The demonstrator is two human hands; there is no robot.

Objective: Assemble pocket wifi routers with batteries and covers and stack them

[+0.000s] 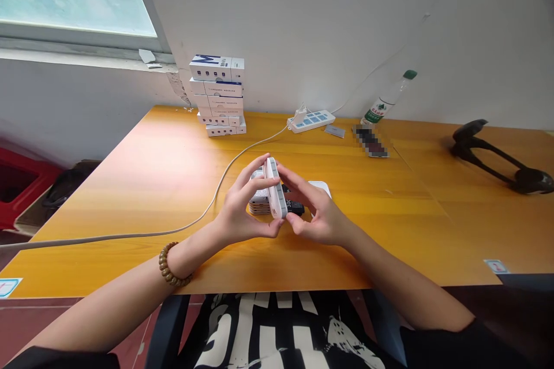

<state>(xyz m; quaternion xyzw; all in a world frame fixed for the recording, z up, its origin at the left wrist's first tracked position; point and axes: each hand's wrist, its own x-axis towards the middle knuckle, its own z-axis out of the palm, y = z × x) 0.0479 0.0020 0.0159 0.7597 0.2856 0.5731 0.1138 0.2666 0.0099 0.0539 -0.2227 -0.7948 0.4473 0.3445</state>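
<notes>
Both my hands hold a small white device (275,189) on edge above the middle of the orange table (142,184). My left hand (243,207) grips its left side with thumb and fingers, a bead bracelet on the wrist. My right hand (315,212) pinches its right side. Behind the device lies a white perforated part (258,203) and a black piece (296,206), partly hidden by my fingers. A white flat object (322,187) lies just beyond my right hand.
A stack of white and blue boxes (220,97) stands at the back by the wall. A white power strip (311,120) with a long cable (130,235), a plastic bottle (385,101), a blurred flat item (370,140) and a black stand (497,155) lie further out.
</notes>
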